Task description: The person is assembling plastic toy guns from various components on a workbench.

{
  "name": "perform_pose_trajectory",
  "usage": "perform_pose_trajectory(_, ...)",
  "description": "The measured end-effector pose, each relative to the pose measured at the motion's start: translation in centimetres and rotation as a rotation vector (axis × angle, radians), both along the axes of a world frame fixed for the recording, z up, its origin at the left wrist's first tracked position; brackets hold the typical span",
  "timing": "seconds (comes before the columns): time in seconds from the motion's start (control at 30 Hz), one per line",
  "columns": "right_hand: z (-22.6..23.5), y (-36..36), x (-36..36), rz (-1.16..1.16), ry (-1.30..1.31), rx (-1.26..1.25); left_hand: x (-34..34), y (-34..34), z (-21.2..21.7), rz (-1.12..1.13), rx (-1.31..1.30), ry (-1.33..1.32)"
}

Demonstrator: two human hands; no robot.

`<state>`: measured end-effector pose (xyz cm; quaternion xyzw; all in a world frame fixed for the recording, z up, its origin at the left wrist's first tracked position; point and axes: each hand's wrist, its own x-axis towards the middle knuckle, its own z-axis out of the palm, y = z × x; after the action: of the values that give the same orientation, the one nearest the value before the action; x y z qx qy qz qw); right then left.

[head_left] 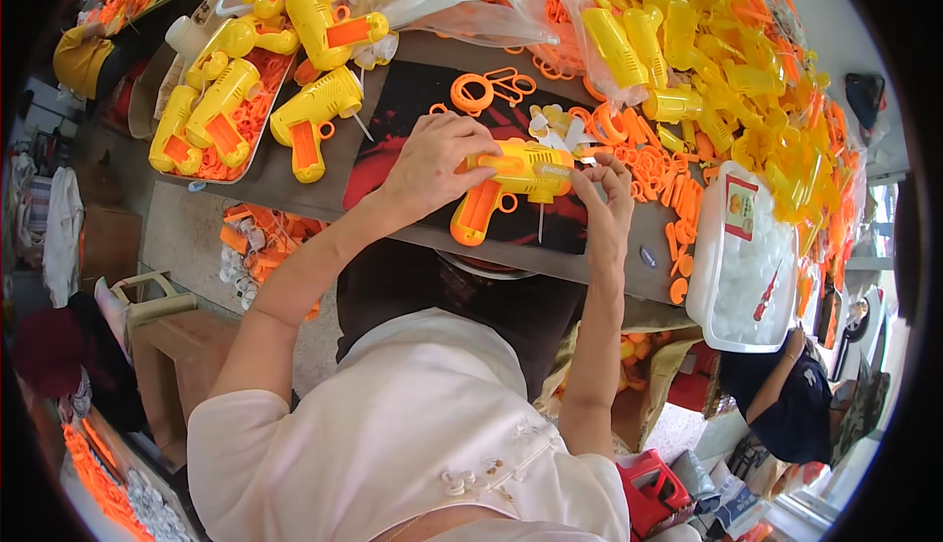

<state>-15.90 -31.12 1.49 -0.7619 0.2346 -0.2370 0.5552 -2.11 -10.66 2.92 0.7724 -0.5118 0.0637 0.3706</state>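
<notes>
- Lying across a dark red-and-black mat (413, 110) on the worktable (295, 183), a yellow plastic toy gun with an orange grip and trigger ring (506, 188) sits near the table's near edge, roughly in the middle of the scene.
- The left hand (432, 164) rests over the rear of the toy gun, fingers curled down around its top and back, holding the body in place.
- The right hand (604, 198) is at the muzzle end, fingertips (587, 171) pinched together on the front of the toy gun; whether something small is between them cannot be told.
- A thin pale stick (540, 223) pokes down from under the toy gun's barrel.
- To the far left, a shallow tray (211, 180) carries several finished yellow-and-orange toy guns (314, 114) over loose orange parts.
- Just beyond the hands lie orange plastic rings and loops (486, 90) and a few pale small pieces (550, 124).
- On the right, a big heap of yellow shells and orange parts (727, 70) covers the far side of the table.
- Near the right edge stands a clear plastic tub of white pieces (747, 267) with a red-handled tool (766, 296) in it.
- Another person's arm (776, 385) shows lower right, well apart from the hands.
</notes>
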Motion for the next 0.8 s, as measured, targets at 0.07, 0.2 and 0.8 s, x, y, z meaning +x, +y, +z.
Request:
perform_pose_trajectory(0.07, -0.1, 0.2, 0.2, -0.019, 0.014, -0.004, 0.0, 0.0, -0.1, -0.001, -0.012, 0.027)
perform_pose_trajectory(0.2, 0.2, 2.0, 1.5, 0.005, 0.029, -0.135, -0.1, 0.3, -0.3, 0.036, -0.017, 0.108)
perform_pose_trajectory(0.8, 2.0, 3.2, 1.7, 0.29, -0.08, -0.848, -0.7, 0.3, -2.6, 0.073, -0.161, 0.348)
